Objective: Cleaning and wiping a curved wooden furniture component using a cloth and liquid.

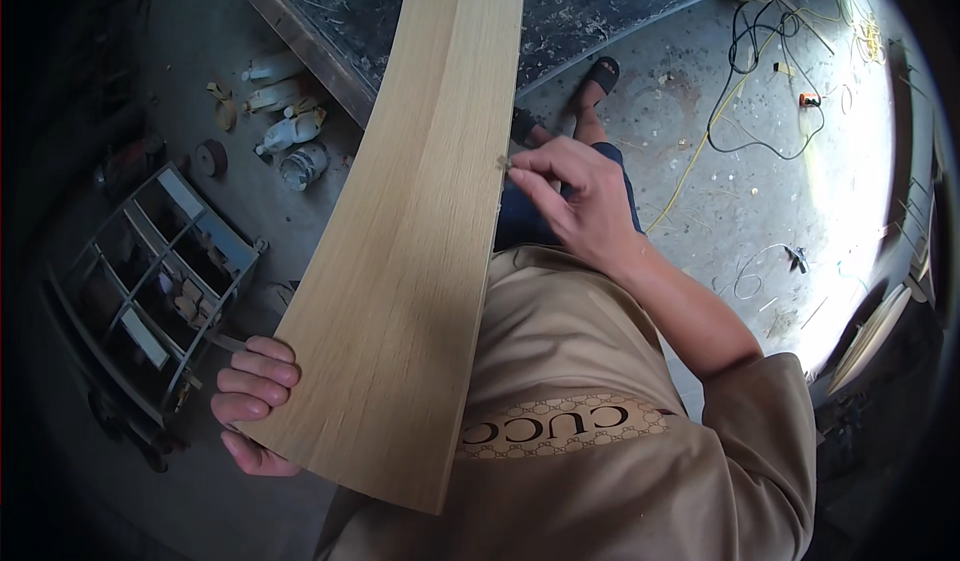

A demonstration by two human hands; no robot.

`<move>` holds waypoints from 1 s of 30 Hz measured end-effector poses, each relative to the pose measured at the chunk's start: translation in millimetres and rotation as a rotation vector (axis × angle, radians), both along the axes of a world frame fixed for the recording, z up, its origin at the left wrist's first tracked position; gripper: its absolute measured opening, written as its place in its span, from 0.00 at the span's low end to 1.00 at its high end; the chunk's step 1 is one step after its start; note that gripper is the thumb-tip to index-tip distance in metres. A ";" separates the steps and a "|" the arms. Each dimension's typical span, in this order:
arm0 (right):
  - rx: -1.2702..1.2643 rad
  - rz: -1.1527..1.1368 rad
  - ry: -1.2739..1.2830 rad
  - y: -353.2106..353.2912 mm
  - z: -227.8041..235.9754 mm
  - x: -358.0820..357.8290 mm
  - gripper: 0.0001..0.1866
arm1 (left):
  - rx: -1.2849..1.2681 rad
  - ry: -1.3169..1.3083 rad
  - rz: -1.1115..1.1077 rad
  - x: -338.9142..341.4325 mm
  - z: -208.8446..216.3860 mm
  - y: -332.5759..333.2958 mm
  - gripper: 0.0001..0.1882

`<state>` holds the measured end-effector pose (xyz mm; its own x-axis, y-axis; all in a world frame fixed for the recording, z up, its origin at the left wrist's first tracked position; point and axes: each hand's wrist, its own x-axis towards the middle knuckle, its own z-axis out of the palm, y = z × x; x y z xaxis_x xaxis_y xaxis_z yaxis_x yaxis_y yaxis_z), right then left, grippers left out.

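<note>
my left hand (257,401) clasps the wooden board (400,251) near its corner; my right hand (583,199), thumb and forefinger pinched narrow, holds a small greyish bit (503,163) at its edge.

A dark tabletop (620,1), scuffed and strewn with pale bits of debris, fills the top; the far part of a wooden board (420,211) extends over it, though whether the two touch cannot be told. Below lies a grey, stained floor (700,216). On its left side plastic bottles (290,133) lie in a group beside a clear container (303,166), with a dark disc (211,158) near them. On the right, a black cable (733,56) loops near a yellow cord (690,176), an orange-and-black item (810,100) sits close by, and a small dark tool (797,259) lies well apart from the bottles
</note>
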<state>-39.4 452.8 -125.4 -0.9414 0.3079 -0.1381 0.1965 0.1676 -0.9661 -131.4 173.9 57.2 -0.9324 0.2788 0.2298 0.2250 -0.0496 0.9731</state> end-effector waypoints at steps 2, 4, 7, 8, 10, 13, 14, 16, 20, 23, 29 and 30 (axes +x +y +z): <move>-0.009 0.038 0.028 -1.3 4.2 2.8 0.05 | -0.006 -0.001 -0.021 -1.0 1.2 -2.7 0.26; -0.021 0.120 0.103 -5.1 19.8 5.7 0.06 | -0.017 0.001 -0.031 -1.0 1.5 -5.4 0.26; -0.087 0.216 0.167 -9.2 63.1 15.3 0.07 | -0.004 0.004 -0.050 -2.7 -2.0 -9.0 0.26; -0.083 0.221 0.166 -8.7 62.5 15.0 0.07 | 0.002 0.005 -0.054 -2.4 -3.3 -11.1 0.26; -0.150 0.231 0.161 -5.9 57.9 14.7 0.07 | 0.005 0.007 -0.054 -0.4 -3.4 -10.8 0.26; -0.001 0.089 -0.004 1.6 20.5 1.1 0.06 | 0.005 0.005 -0.035 2.3 -3.5 -2.6 0.27; -0.016 0.108 0.015 -0.5 24.2 3.7 0.05 | 0.014 0.005 -0.030 2.3 -4.2 0.0 0.27; -0.092 0.165 0.037 -6.6 51.9 7.4 0.05 | 0.021 0.004 -0.015 3.8 -6.7 -1.8 0.27; -0.201 0.251 0.101 -11.9 101.4 21.1 0.05 | 0.034 0.026 -0.010 6.4 -9.5 -7.9 0.27; -0.226 0.266 0.093 -4.3 104.0 20.6 0.05 | 0.046 0.042 -0.002 6.4 -11.6 -4.1 0.27; -0.040 0.267 0.059 -3.1 73.0 14.2 0.04 | 0.071 -0.002 -0.055 9.6 -10.7 -1.5 0.27; -0.035 0.293 0.137 -1.9 84.4 15.2 0.05 | 0.075 -0.003 -0.056 9.9 -13.8 -2.0 0.27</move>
